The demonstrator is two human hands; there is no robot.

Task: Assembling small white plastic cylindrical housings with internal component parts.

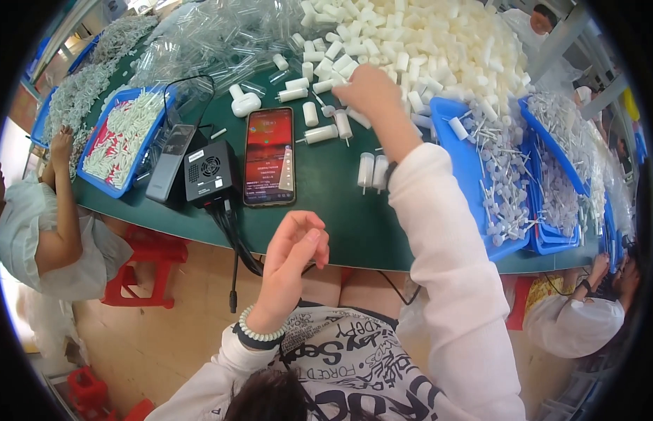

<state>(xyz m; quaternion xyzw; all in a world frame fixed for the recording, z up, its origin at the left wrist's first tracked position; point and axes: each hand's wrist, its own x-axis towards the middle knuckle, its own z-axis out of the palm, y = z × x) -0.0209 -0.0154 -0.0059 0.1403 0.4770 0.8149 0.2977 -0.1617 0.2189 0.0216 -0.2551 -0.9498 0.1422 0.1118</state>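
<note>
My right hand [372,91] reaches over the table to the near edge of a heap of short white cylinders [439,49]. Its fingers are bent closed among the cylinders, and whatever they hold is hidden. Back near the table's front edge, my left hand [290,247] hovers with loosely curled fingers, thumb apart, nothing visible in it. Between the hands lie a few clear tubes with white filling and thin stems, such as one tube [321,133]. Two similar tubes [366,170] stand side by side by my right wrist. Left of the heap is a pile of clear empty tubes [214,45].
A phone [269,158] with a red screen, a white rounded device [244,102], a power bank [170,163] and a cabled black box [211,172] sit at left. Blue trays [442,133] of stemmed pieces stand right; another blue tray [116,188] holds pale sticks. People work at both sides.
</note>
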